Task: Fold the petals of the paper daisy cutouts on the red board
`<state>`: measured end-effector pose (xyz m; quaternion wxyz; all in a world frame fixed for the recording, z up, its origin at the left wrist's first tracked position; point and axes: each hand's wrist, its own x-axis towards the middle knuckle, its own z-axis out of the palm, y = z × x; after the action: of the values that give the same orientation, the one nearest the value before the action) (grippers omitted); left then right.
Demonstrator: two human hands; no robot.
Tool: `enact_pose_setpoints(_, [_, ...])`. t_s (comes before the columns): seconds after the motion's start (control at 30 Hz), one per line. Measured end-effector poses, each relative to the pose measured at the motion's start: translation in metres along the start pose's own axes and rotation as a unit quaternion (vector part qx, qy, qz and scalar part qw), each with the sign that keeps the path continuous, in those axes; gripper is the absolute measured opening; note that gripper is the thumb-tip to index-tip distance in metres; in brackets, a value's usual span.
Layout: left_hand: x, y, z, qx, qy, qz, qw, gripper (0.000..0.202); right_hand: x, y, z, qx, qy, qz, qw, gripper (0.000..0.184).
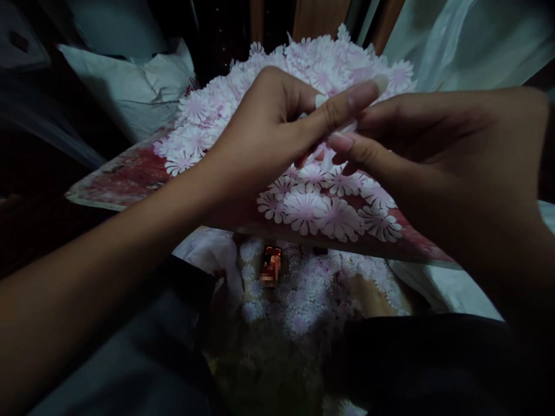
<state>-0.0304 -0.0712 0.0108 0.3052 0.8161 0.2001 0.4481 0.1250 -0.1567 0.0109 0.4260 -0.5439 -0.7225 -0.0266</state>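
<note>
My left hand (pixel 277 130) and my right hand (pixel 437 156) meet above a red board (pixel 125 179) heaped with pink-and-white paper flowers (pixel 312 208). Both hands pinch, fingertips together, on a small white paper flower piece (pixel 347 126) between them. The left forefinger stretches out over the right thumb. Most of the pinched piece is hidden by the fingers.
More paper flowers (pixel 303 294) lie scattered below the board on a cloth, beside a small red-lit object (pixel 271 263). A crumpled white bag (pixel 130 86) sits at the back left, and clear plastic (pixel 468 40) at the back right. My dark-clothed legs fill the bottom.
</note>
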Motion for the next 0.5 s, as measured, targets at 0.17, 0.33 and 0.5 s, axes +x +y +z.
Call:
enact_pose_setpoints(0.17, [0.0010,0.0014,0.0025,-0.006,0.001,0.008,1.000,0.043,0.0010,-0.0007,-0.0010,0.057,0.008,0.046,0.997,0.008])
enact_pose_setpoints(0.33, [0.0038,-0.0036,0.0010,-0.045,-0.041,0.044,0.997,0.019,0.0048,0.0005,-0.0032,0.107,0.052,0.115,0.986,0.007])
enact_pose_setpoints(0.5, [0.0035,-0.0022,-0.0002,-0.020,-0.039,0.028,0.999,0.018,0.0048,0.0012,-0.0042,0.091,0.059,0.152,0.982,0.005])
